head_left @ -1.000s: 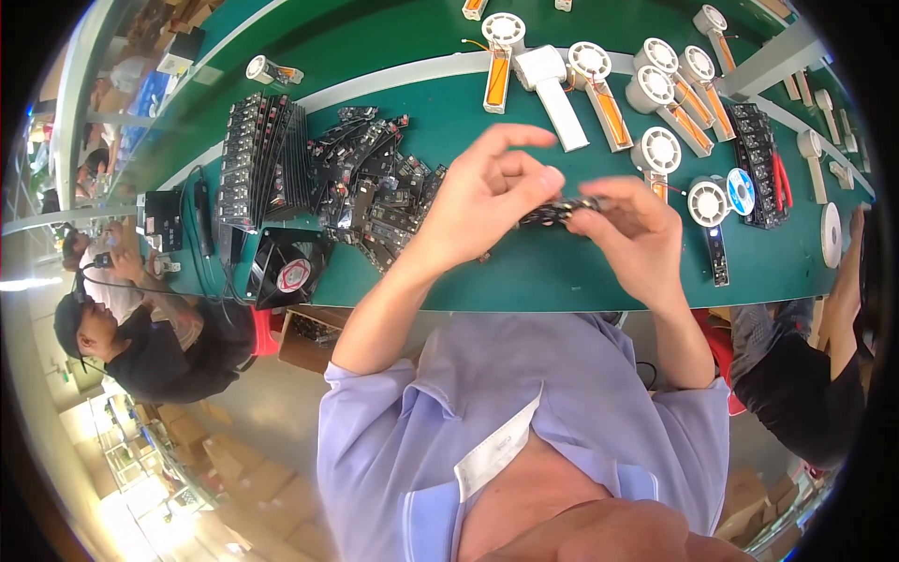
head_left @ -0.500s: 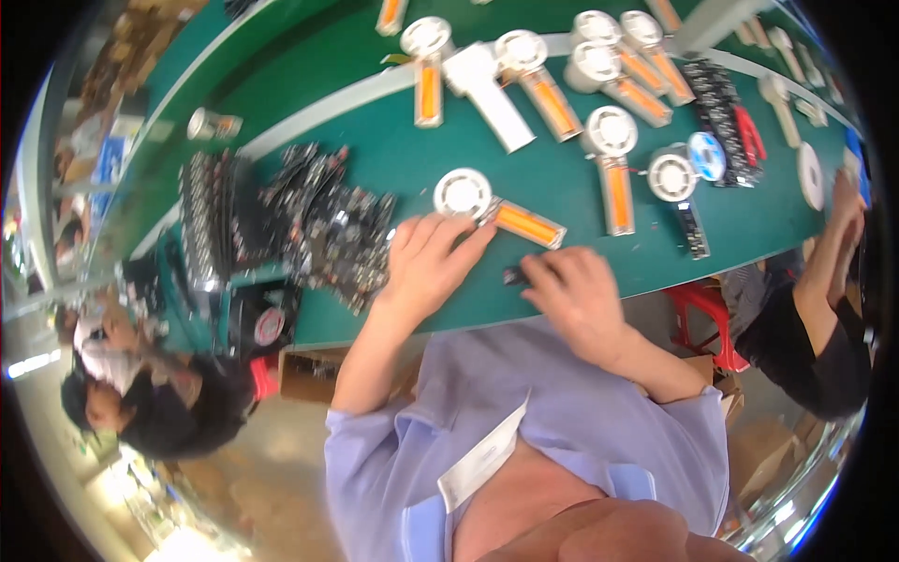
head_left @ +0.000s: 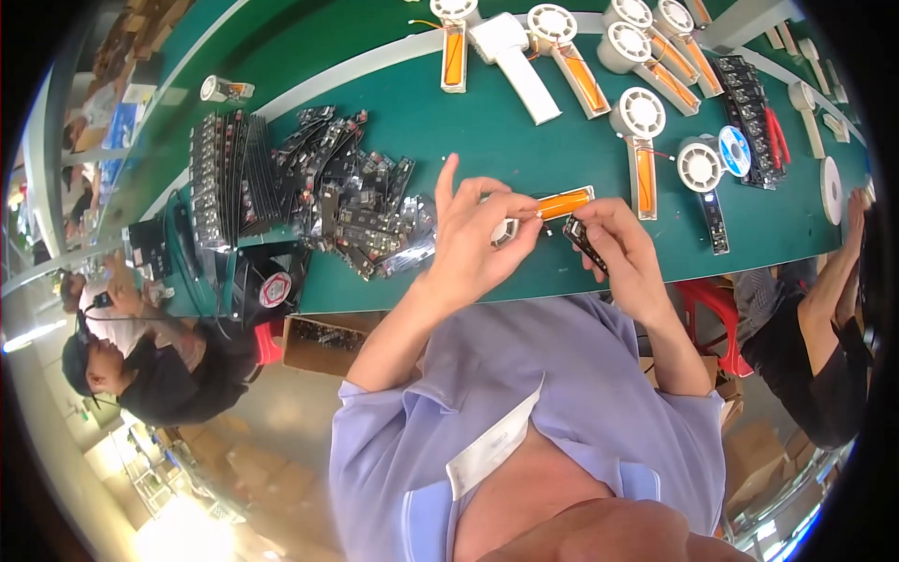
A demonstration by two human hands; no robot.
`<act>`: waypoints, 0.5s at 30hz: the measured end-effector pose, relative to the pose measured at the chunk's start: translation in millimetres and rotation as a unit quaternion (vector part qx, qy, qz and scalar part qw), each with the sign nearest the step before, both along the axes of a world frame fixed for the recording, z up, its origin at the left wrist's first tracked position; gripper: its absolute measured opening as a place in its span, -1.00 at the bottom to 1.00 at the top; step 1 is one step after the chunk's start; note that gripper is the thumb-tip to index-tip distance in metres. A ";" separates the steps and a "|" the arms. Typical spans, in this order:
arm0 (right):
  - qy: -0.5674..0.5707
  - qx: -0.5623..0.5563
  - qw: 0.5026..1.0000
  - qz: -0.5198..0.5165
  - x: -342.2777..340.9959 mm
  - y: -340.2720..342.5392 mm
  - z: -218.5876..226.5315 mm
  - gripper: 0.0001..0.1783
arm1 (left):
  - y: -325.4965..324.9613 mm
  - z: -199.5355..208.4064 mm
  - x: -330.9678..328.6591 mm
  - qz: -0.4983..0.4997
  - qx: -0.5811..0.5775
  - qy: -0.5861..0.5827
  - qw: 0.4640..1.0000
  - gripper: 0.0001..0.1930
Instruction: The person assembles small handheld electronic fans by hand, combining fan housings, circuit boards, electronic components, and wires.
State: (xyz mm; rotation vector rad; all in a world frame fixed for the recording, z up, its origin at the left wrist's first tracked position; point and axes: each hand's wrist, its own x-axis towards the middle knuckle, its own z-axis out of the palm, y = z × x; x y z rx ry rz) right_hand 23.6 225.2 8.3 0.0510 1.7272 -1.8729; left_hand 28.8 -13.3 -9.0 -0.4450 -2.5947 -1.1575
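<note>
My right hand (head_left: 629, 251) grips a narrow black circuit board (head_left: 586, 247), tilted above the green bench near its front edge. My left hand (head_left: 476, 234) is closed in a pinch of thumb and forefinger just left of the board, its other fingers raised. A tiny pale bit shows at those fingertips, too small to name. Just beyond both hands lies a white handheld fan with its handle uncovered, an orange battery (head_left: 565, 203) showing in it. The round fan head (head_left: 506, 231) is mostly hidden behind my left hand.
Left of my hands are a loose pile of circuit boards (head_left: 351, 201) and a stacked row (head_left: 217, 178). Several more fans (head_left: 639, 114) lie at the back and right, with a solder reel (head_left: 734, 152) and red pliers (head_left: 776, 137). People sit at both sides.
My left hand has moved right and changed to a pinch beside the board. My right hand has lifted the board from the bench and turned it. The view has shifted slightly.
</note>
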 end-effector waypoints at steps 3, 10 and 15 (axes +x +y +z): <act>0.110 -0.065 0.992 -0.022 6.1 -14.2 -13.9 -0.74 | -1.2 1.1 2.6 0.001 0.001 -0.018 1.000 -0.82; 0.391 0.175 0.904 -0.006 -0.7 -28.1 -6.7 -0.72 | 6.3 -4.0 10.8 0.027 -0.032 0.026 0.999 -0.80; 0.362 0.166 0.916 -0.054 2.1 -33.6 -15.3 -0.71 | 11.6 0.8 13.6 0.055 -0.021 0.002 0.998 -0.83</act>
